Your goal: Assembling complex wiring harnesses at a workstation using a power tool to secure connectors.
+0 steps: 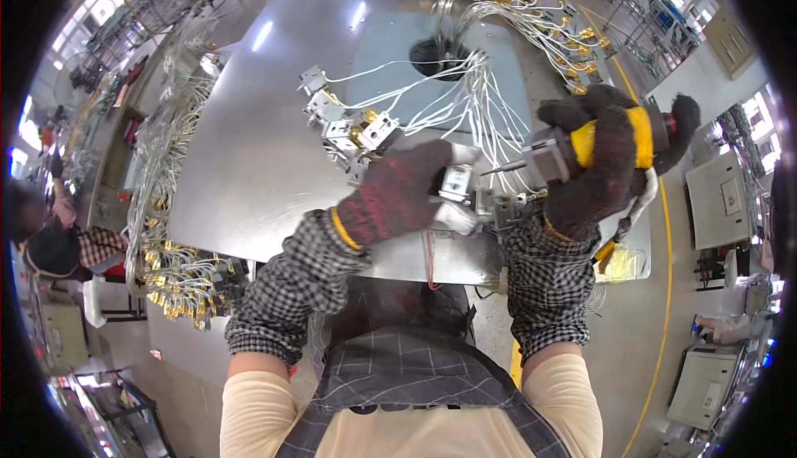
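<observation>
My left hand [394,192], in a dark red glove with white fingertips, pinches a small white-and-metal socket block [456,184] over the near part of the metal table. My right hand [594,176], in a dark glove, is wrapped round a yellow-and-black electric screwdriver [641,137] with a grey head. Its thin bit [502,167] points left, close to the block; contact cannot be made out. White wires [477,109] fan out behind both hands. Beyond my left hand lies a cluster of similar socket blocks [349,126] joined to wires.
The metal table [241,167] has a dark round opening [432,58] where wires gather. Wires with yellow-ended pieces [531,9] lie at the far edge. More wire bundles [170,159] hang along the left. Another person [62,242] is at the far left. A yellow line [667,267] marks the floor on the right.
</observation>
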The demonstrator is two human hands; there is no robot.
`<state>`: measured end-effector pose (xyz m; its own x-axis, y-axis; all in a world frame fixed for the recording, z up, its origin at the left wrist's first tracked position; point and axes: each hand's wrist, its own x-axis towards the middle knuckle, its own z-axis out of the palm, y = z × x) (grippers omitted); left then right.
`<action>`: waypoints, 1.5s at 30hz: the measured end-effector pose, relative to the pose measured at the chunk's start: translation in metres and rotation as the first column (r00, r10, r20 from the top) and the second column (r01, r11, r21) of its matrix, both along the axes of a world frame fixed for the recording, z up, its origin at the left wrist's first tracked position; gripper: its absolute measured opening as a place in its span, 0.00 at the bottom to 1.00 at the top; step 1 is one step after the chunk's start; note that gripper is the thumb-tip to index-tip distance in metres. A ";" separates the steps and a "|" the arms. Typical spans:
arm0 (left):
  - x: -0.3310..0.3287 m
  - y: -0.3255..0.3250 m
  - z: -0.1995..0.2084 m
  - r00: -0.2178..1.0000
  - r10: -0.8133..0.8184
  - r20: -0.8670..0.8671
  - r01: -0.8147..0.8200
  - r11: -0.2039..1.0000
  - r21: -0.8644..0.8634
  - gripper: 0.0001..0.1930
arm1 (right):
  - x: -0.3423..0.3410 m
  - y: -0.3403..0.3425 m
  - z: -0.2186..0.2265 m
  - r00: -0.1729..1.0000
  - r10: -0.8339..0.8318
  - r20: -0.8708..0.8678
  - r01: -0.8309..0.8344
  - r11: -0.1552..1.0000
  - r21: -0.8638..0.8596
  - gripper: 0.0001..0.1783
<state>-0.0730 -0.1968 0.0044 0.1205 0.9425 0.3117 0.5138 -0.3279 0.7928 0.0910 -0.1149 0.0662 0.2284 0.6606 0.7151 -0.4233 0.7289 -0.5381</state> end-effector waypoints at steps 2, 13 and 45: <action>-0.017 0.001 -0.011 0.998 0.055 -0.011 -0.054 0.998 0.030 0.39 | -0.006 -0.004 -0.002 1.000 0.017 0.009 -0.018 1.000 0.007 0.31; -0.013 -0.001 0.015 0.955 0.134 -0.266 -0.179 0.972 -0.155 0.38 | -0.016 -0.019 0.004 0.980 0.194 0.037 -0.194 0.981 0.017 0.44; -0.010 -0.004 0.000 0.943 0.115 -0.311 -0.188 0.958 -0.215 0.35 | -0.022 -0.029 -0.014 0.963 0.252 0.099 -0.249 0.968 -0.038 0.27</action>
<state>-0.0835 -0.2004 0.0041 0.0215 0.9986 0.0483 0.7630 -0.0476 0.6446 0.0687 -0.1439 0.0521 -0.0205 0.7054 0.7085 -0.5324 0.5921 -0.6049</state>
